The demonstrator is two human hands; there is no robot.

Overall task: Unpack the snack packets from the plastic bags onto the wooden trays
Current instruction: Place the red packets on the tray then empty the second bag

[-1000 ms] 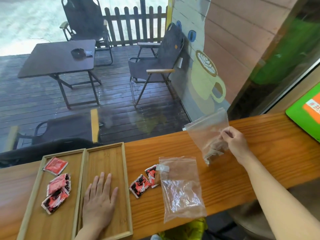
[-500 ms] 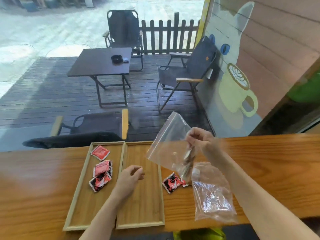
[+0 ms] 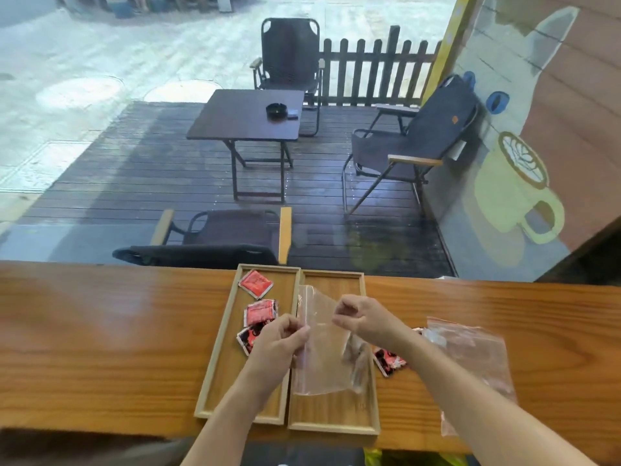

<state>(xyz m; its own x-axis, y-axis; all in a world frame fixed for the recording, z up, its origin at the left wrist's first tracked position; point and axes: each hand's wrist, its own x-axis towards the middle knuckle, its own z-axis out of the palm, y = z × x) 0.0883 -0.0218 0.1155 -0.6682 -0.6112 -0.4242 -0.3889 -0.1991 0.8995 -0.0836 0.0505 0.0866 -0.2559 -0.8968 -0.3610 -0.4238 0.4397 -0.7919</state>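
Observation:
Two wooden trays lie side by side on the counter. The left tray (image 3: pixel 220 361) holds three red snack packets (image 3: pixel 256 283). Above the right tray (image 3: pixel 336 415) I hold a clear plastic bag (image 3: pixel 319 364) with brownish contents near its right side. My left hand (image 3: pixel 279 341) pinches the bag's left top edge and my right hand (image 3: pixel 361 319) pinches the right top edge. A red and black packet (image 3: pixel 389 361) lies on the counter right of the trays, partly hidden by my right forearm. A second clear bag (image 3: pixel 477 358) lies flat further right.
The wooden counter (image 3: pixel 100 331) runs the full width, ending at a window in front. Outside stand a dark table and folding chairs on a deck. The counter's near edge is just below the trays.
My right hand has brought the bag leftward and down over the right tray. My left hand has risen from the tray and taken hold of the bag's left edge.

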